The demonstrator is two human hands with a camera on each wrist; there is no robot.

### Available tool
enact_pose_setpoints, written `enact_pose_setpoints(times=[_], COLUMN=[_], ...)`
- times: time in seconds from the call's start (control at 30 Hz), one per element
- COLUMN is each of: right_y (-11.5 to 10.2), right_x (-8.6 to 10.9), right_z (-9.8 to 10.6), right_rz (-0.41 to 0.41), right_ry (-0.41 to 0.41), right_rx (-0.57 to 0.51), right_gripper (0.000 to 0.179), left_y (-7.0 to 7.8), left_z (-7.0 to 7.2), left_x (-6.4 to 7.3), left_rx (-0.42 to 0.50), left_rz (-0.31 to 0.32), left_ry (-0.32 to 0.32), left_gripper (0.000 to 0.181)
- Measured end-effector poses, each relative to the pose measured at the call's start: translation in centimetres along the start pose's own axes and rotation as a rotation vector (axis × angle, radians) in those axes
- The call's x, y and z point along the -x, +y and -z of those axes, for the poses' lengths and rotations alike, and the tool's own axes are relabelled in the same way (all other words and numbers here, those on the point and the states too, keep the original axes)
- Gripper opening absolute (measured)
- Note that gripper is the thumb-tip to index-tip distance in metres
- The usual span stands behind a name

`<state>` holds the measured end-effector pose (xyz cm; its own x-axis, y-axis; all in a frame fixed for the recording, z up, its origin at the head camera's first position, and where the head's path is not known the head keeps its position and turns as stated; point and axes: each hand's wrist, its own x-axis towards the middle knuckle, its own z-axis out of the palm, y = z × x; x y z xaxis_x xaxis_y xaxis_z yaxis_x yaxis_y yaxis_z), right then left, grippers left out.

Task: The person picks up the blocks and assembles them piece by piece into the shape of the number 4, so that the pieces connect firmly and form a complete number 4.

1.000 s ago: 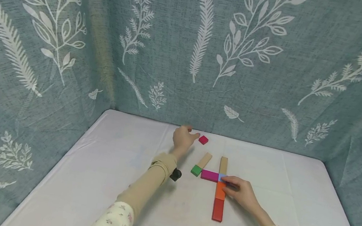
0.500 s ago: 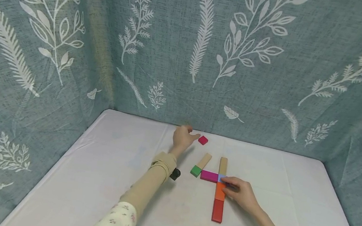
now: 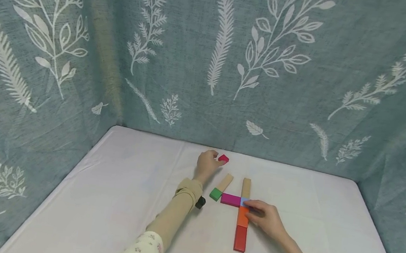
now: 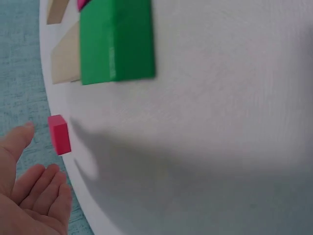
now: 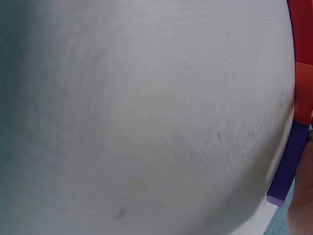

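Note:
In the head view my left hand [image 3: 207, 162] reaches to a small red block [image 3: 223, 159] near the table's far edge. Its thumb and fingers stand apart beside the block; the left wrist view shows a gap. My right hand [image 3: 268, 218] grips a blue-purple block [image 5: 288, 166], dark in the right wrist view and mostly hidden under the hand in the head view. That block meets an orange block [image 3: 243, 217], with a red block [image 3: 240, 239] below. A magenta block [image 3: 230, 200] lies left of the join, and a plain wooden block [image 3: 246, 187] above it.
A green block [image 3: 216, 194] touches another wooden block [image 3: 225, 182], both slanted, at the magenta block's left end. White cloth covers the table [image 3: 120, 201]. A leaf-patterned curtain [image 3: 181, 55] rises behind its far edge.
My left hand has moved slightly right, closer to the small red block. The head view has shifted a little. My right hand stays at the same blocks.

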<state>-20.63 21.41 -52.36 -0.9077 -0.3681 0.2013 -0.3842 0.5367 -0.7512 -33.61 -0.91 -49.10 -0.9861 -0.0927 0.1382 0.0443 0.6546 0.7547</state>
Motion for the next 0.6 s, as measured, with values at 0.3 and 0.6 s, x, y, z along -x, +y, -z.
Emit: enact_pose_setpoints(times=[0.3,0.6], right_y=[0.0,0.4], right_x=[0.0,-0.2], right_z=[0.3,0.1], right_rz=[-0.046,-0.042], right_ry=[-0.027,-0.02], right_rx=[-0.012,-0.006], right_gripper=[0.035,0.034], left_y=[-0.4,-0.2], left_z=[-1.2,-2.3], left_x=[0.2,0.4], left_rx=[-0.026,-0.011], left_rz=[0.0,0.052], left_ry=[-0.019,0.024], left_gripper=[0.034,0.018])
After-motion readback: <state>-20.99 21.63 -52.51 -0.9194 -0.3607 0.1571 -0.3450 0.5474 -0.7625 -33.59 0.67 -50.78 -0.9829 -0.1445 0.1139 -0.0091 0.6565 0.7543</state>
